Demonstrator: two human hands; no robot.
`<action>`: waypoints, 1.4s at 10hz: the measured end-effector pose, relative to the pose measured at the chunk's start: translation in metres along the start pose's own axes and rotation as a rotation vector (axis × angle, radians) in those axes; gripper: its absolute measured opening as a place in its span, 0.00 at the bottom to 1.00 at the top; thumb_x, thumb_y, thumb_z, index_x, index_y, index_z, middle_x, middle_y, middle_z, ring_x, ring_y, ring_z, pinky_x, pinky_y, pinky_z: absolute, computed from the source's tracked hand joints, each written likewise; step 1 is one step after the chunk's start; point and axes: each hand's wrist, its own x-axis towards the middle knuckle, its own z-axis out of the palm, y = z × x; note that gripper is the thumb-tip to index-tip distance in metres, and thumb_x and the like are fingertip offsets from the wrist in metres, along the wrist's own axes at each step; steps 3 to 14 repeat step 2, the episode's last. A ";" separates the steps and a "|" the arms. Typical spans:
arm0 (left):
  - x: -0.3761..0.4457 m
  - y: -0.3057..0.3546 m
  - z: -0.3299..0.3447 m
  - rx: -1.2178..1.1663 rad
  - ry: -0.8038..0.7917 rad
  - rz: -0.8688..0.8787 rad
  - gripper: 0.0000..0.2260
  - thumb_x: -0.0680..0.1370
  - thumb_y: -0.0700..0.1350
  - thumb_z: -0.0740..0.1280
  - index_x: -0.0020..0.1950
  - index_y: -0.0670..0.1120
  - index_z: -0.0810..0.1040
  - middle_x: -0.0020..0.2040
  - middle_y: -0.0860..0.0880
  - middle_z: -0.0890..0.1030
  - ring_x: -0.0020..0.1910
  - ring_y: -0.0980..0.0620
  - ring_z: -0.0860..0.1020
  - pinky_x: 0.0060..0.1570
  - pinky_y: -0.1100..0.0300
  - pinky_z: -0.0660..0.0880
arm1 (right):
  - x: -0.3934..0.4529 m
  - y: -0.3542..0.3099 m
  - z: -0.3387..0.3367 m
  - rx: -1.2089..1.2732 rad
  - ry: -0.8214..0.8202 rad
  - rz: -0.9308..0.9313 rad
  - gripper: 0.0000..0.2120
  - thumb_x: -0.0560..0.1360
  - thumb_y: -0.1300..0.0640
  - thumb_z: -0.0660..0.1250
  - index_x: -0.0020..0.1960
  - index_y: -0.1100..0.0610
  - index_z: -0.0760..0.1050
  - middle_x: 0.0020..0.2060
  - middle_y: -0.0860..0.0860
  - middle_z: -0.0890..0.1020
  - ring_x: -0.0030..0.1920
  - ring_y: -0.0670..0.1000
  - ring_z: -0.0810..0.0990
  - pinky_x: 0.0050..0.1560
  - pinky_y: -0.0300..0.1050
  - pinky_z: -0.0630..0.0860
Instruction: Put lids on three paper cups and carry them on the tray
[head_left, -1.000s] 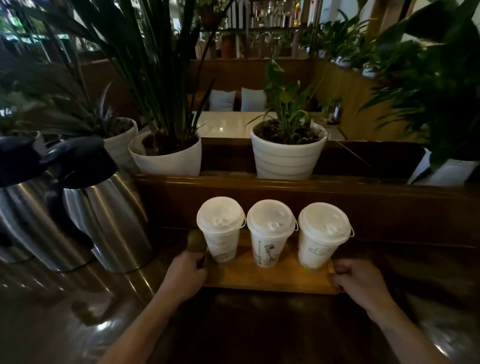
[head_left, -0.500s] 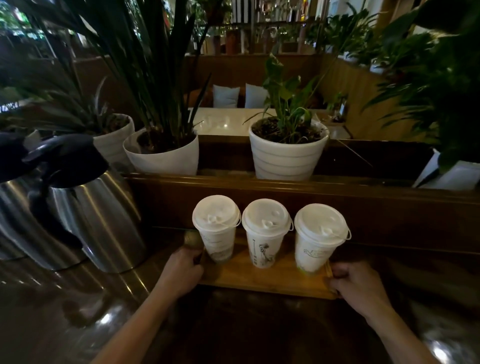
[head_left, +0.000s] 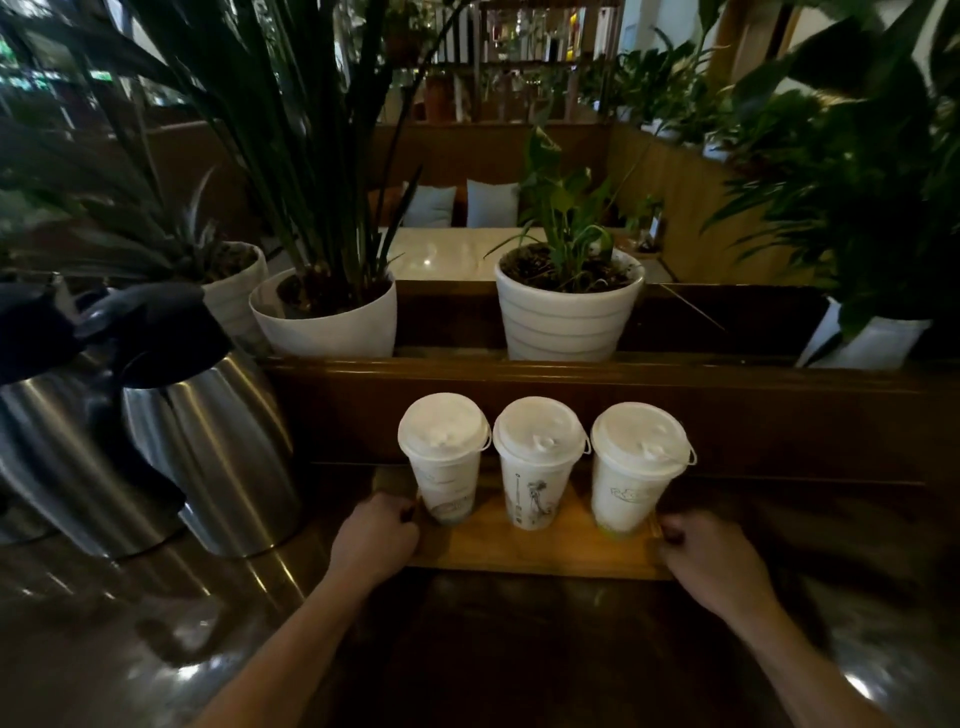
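Observation:
Three white paper cups stand in a row on a wooden tray (head_left: 540, 553), each capped with a white lid: the left cup (head_left: 445, 467), the middle cup (head_left: 537, 478), the right cup (head_left: 631, 483). My left hand (head_left: 376, 535) grips the tray's left end beside the left cup. At the tray's right end my right hand (head_left: 701, 558) is closed on the edge, beside the right cup. The tray is over a dark wooden counter.
Two steel kettles with dark lids (head_left: 208, 441) stand close on the left. A wooden ledge (head_left: 571, 374) runs just behind the cups, carrying white plant pots (head_left: 569, 312) with tall leaves. More plants crowd the right side.
The view has shifted a little and the tray with its cups sits slightly further left and lower in view. Both hands keep their grip on the tray's ends.

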 end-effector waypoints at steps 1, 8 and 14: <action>0.001 0.005 -0.004 -0.019 0.000 -0.048 0.05 0.75 0.45 0.67 0.41 0.54 0.78 0.38 0.56 0.77 0.38 0.56 0.80 0.42 0.55 0.82 | -0.002 -0.002 -0.006 -0.111 0.005 -0.055 0.08 0.76 0.51 0.67 0.42 0.52 0.80 0.39 0.48 0.79 0.36 0.44 0.79 0.41 0.49 0.81; -0.002 0.005 -0.009 -0.005 -0.062 -0.039 0.06 0.77 0.47 0.67 0.52 0.54 0.81 0.39 0.58 0.76 0.38 0.60 0.78 0.38 0.62 0.79 | -0.009 -0.006 -0.011 -0.135 -0.055 -0.059 0.09 0.78 0.48 0.65 0.45 0.52 0.80 0.44 0.50 0.78 0.40 0.45 0.78 0.43 0.46 0.78; -0.002 0.005 -0.009 -0.005 -0.062 -0.039 0.06 0.77 0.47 0.67 0.52 0.54 0.81 0.39 0.58 0.76 0.38 0.60 0.78 0.38 0.62 0.79 | -0.009 -0.006 -0.011 -0.135 -0.055 -0.059 0.09 0.78 0.48 0.65 0.45 0.52 0.80 0.44 0.50 0.78 0.40 0.45 0.78 0.43 0.46 0.78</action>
